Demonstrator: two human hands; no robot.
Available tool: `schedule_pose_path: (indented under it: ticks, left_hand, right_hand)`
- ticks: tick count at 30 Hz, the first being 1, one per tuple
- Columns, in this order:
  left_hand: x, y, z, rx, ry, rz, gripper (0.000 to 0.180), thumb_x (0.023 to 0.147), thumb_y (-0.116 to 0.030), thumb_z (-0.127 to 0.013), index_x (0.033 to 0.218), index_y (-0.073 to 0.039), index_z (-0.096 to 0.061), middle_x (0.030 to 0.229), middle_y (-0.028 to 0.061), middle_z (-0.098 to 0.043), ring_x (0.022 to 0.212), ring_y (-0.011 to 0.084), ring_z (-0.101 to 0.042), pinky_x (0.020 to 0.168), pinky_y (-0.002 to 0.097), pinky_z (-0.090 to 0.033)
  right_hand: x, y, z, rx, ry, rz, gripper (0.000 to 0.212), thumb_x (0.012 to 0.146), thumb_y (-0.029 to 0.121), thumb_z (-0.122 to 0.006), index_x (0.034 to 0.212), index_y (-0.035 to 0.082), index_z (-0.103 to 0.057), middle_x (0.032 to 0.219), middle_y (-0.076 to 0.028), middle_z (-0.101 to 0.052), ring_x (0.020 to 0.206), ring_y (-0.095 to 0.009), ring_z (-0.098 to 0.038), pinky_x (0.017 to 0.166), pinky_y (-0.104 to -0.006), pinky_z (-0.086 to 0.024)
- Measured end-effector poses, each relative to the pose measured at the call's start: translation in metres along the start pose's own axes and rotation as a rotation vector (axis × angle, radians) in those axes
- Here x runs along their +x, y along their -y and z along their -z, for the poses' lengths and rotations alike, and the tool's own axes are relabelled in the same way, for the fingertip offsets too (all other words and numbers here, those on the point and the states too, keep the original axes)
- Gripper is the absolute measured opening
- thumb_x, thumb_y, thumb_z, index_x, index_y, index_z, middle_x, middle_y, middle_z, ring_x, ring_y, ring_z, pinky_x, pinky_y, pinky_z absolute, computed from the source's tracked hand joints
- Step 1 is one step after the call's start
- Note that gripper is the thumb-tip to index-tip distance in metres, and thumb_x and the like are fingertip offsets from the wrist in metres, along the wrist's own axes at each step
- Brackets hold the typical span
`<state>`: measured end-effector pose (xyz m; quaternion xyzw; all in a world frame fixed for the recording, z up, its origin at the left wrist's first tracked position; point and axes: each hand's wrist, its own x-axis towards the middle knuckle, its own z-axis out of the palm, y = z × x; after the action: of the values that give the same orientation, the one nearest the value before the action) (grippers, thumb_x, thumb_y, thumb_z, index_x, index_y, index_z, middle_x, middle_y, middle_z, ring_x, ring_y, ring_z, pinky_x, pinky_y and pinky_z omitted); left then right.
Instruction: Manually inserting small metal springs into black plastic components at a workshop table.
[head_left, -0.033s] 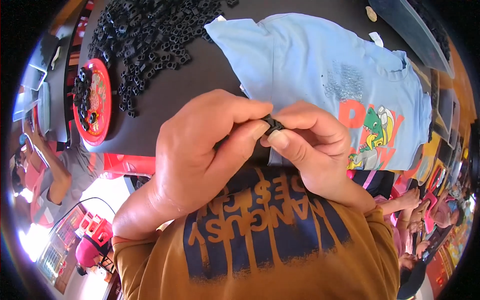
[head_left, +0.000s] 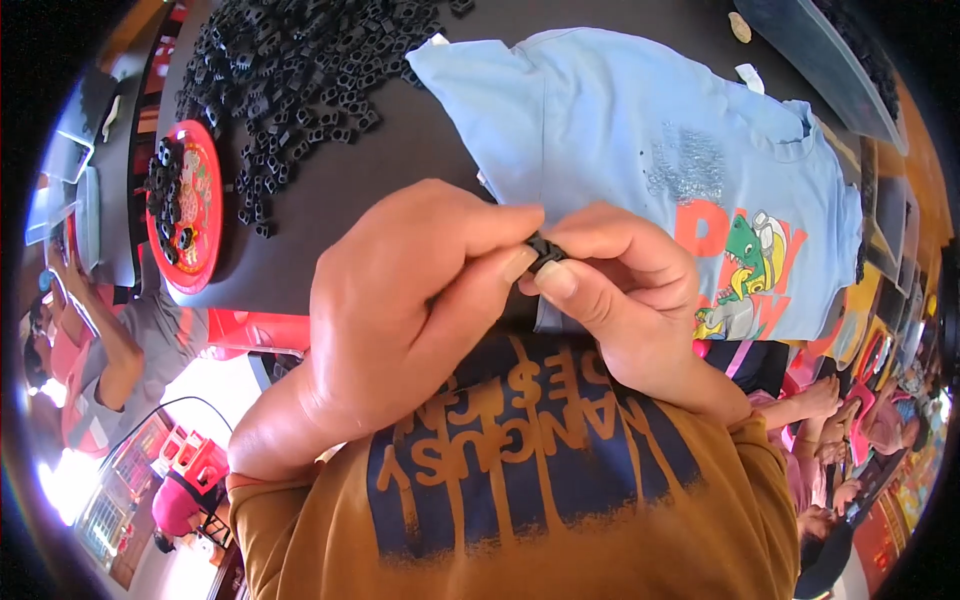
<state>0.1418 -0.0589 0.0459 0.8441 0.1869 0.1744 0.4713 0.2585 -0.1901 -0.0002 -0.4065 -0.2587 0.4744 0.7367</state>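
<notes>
Between my fingertips is a small black plastic part [head_left: 544,252], mostly covered by the fingers. My left hand [head_left: 410,290] pinches it from the left with thumb and forefinger. From the right, my right hand [head_left: 630,290] pinches the same part, its thumb lying along the near side. Both hands are closed and meet just over the table's near edge. A wide heap of similar black plastic parts [head_left: 300,75] covers the table's far left. On the left, a red patterned plate [head_left: 205,205] holds several more of these parts [head_left: 168,195].
A light blue T-shirt [head_left: 600,120] with a dinosaur print lies spread over the right of the dark table [head_left: 330,185]. A clear plastic bin [head_left: 815,60] stands at the far right. Other people sit on both sides, among them a person in grey [head_left: 150,350] at left.
Almost nothing differs; my hands keep the same pinch on the black plastic part, with only a very slight shift of the left hand and forearm.
</notes>
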Motion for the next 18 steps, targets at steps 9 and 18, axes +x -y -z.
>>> schedule_pose_path:
  ticks: [9,18]
  left_hand:
    - [0.006,0.014,-0.011,0.343,-0.079,-0.506,0.042,0.065,0.004,-0.074,0.104,0.006,-0.059,0.083,0.0147,-0.058,0.062,0.0263,-0.056,0.054,0.0324,-0.046]
    - [0.008,0.009,-0.012,0.471,-0.039,-0.605,0.037,0.067,-0.001,-0.072,0.101,0.008,-0.059,0.083,0.0085,-0.055,0.062,0.0201,-0.053,0.052,0.0322,-0.045]
  right_hand:
    - [0.003,0.003,0.004,0.266,-0.007,-0.074,0.013,0.087,-0.005,-0.058,0.099,-0.004,-0.062,0.097,-0.009,-0.063,0.087,-0.012,-0.061,0.078,-0.023,-0.049]
    - [0.002,0.008,0.007,0.098,-0.009,-0.072,0.011,0.088,-0.004,-0.058,0.098,-0.004,-0.061,0.094,-0.008,-0.061,0.086,-0.01,-0.059,0.075,-0.0219,-0.047]
